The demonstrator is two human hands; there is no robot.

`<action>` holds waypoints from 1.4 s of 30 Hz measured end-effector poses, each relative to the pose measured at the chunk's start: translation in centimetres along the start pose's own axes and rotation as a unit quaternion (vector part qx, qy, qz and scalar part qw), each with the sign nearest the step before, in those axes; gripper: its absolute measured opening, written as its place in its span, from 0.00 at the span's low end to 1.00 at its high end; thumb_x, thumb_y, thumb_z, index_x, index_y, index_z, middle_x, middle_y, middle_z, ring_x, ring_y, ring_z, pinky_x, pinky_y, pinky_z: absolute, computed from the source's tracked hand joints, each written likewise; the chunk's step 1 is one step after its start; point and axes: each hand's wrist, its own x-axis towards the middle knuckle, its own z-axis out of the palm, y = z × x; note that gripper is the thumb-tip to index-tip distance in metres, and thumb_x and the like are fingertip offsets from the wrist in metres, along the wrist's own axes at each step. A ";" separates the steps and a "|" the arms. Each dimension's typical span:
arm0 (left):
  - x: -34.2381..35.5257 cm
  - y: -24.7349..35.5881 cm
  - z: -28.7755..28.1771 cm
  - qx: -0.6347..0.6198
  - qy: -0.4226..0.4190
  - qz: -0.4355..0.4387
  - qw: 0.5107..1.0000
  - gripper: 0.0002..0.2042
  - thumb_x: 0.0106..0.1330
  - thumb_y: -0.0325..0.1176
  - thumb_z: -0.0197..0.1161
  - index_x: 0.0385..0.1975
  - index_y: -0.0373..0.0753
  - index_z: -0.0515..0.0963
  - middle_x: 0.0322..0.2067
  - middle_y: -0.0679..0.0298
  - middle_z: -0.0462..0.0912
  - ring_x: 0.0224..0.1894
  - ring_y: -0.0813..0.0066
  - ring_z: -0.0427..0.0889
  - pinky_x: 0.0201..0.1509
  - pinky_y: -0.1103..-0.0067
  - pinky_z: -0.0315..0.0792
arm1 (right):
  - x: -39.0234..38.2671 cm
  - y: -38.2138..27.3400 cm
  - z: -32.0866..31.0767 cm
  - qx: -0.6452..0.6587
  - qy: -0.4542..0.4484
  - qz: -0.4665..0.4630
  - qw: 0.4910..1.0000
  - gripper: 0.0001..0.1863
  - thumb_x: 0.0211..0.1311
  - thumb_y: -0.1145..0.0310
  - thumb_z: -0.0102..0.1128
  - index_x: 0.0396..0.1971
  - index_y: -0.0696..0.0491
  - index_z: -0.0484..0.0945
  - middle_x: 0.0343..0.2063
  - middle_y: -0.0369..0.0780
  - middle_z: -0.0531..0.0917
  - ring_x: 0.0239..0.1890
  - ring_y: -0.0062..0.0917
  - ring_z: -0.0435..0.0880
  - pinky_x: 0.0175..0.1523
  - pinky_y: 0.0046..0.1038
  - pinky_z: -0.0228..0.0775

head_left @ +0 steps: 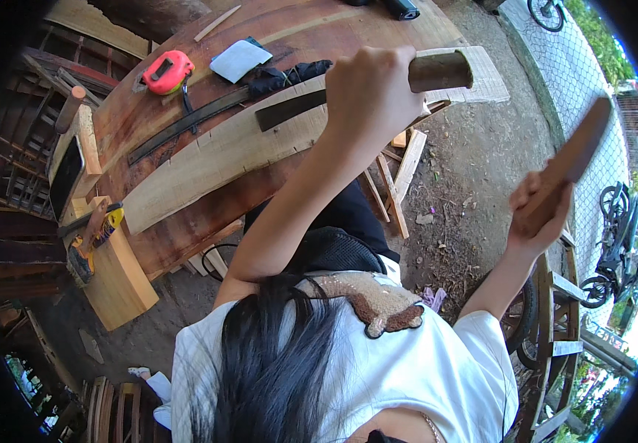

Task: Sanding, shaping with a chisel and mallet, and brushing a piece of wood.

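My left hand [374, 88] is closed round the handle of a chisel [441, 71], a thick brown cylinder that sticks out to the right of the fist. Its dark flat blade points left, low over a pale, slightly curved plank [208, 177]; whether it touches the wood I cannot tell. Off to the right, my right hand [544, 210] is raised beside the table, fingers wrapped round a long brown wooden club [574, 155]. The club tilts up and away, apart from the chisel. Beneath the plank lies a large reddish-brown wooden tabletop [311, 28].
On the table are a red tape measure [165, 71], a folded pale sheet [240, 60] and a long dark strip [186, 127] with a black wrapped end. A yellow-handled tool [108, 227] and a phone [66, 177] lie at the left. Wood scraps [406, 173] lean below the plank.
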 end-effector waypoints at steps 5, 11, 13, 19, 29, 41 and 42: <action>-0.6 -1.0 -1.2 0.008 0.022 -0.016 1.000 0.11 0.47 0.36 0.67 0.31 0.42 0.82 0.22 0.57 0.83 0.28 0.60 0.84 0.34 0.71 0.78 | -2.8 5.3 1.5 -0.237 -0.088 0.141 0.957 0.25 0.65 0.49 0.46 0.46 0.57 0.66 0.26 0.42 0.75 0.19 0.22 0.73 0.21 0.19 0.67; -1.6 -2.7 -3.1 0.074 0.009 -0.059 0.995 0.12 0.47 0.36 0.67 0.32 0.42 0.81 0.24 0.57 0.83 0.29 0.58 0.83 0.34 0.69 0.77 | -1.8 3.5 4.6 0.091 0.023 0.030 0.995 0.26 0.66 0.47 0.43 0.50 0.55 0.64 0.25 0.44 0.77 0.18 0.23 0.75 0.18 0.20 0.66; -1.9 -2.7 -3.6 0.072 0.012 -0.056 0.996 0.12 0.47 0.36 0.66 0.32 0.43 0.81 0.24 0.57 0.83 0.29 0.57 0.83 0.34 0.69 0.77 | -2.1 4.9 4.9 0.132 0.071 -0.025 0.988 0.24 0.67 0.49 0.42 0.51 0.55 0.63 0.25 0.43 0.77 0.19 0.24 0.76 0.17 0.21 0.66; -3.4 -5.3 -5.5 0.142 0.028 -0.094 0.985 0.11 0.46 0.38 0.69 0.28 0.43 0.80 0.21 0.55 0.81 0.27 0.56 0.82 0.31 0.66 0.76 | -2.5 5.2 4.8 -0.148 -0.164 0.121 0.968 0.22 0.67 0.50 0.40 0.44 0.56 0.65 0.24 0.41 0.76 0.21 0.21 0.77 0.19 0.22 0.68; -4.7 -6.7 -9.1 0.151 0.065 -0.123 0.979 0.10 0.49 0.40 0.66 0.27 0.42 0.79 0.22 0.56 0.81 0.28 0.53 0.81 0.32 0.65 0.74 | -3.0 6.6 6.8 -0.138 -0.174 0.187 0.957 0.25 0.62 0.51 0.52 0.46 0.58 0.66 0.29 0.41 0.76 0.22 0.21 0.76 0.29 0.22 0.70; -2.8 -5.3 -9.4 0.105 0.172 -0.066 0.977 0.11 0.46 0.33 0.68 0.30 0.39 0.80 0.28 0.55 0.83 0.31 0.56 0.83 0.35 0.68 0.75 | -3.6 8.0 5.6 -0.053 -0.078 0.230 0.969 0.29 0.61 0.56 0.56 0.56 0.54 0.57 0.30 0.41 0.76 0.24 0.19 0.75 0.23 0.22 0.65; -2.0 -3.4 -8.9 0.055 0.177 -0.033 0.982 0.11 0.46 0.32 0.68 0.30 0.39 0.80 0.27 0.57 0.83 0.30 0.59 0.83 0.35 0.70 0.76 | -3.0 7.2 5.5 -0.041 -0.042 0.184 0.981 0.25 0.62 0.55 0.54 0.53 0.52 0.60 0.27 0.40 0.75 0.20 0.20 0.75 0.20 0.21 0.65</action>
